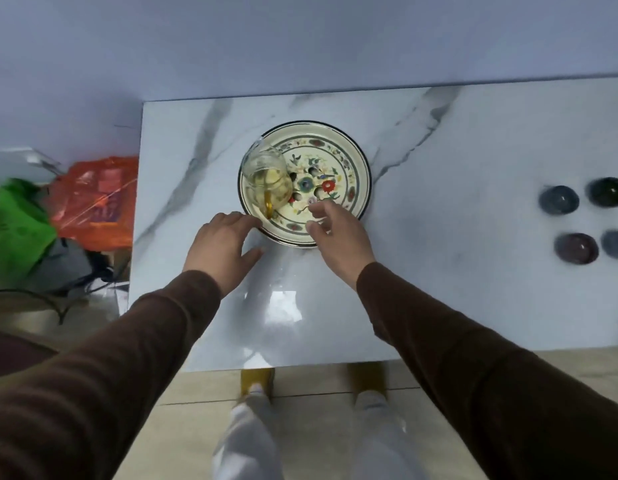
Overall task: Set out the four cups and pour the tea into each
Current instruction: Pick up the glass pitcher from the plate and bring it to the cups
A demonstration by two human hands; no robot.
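A glass pitcher [266, 178] of pale yellow tea with an amber handle stands on the left part of a round flowered tray [349, 161] in the middle of the marble table. My left hand [221, 244] lies open on the table, fingertips at the tray's near-left rim. My right hand [335, 230] hovers open over the tray's near rim, fingers loosely curled, holding nothing. Several small dark cups sit at the table's far right: a grey-blue cup [558, 199], a dark green cup [609, 192], a maroon cup [576, 248] and a blue cup [617, 244] cut by the frame edge.
The marble table [439, 289] has its left edge near x 430 and its near edge just above my feet. Off the table to the left lie an orange plastic bag [99, 199] and a green bag [16, 230] on the floor.
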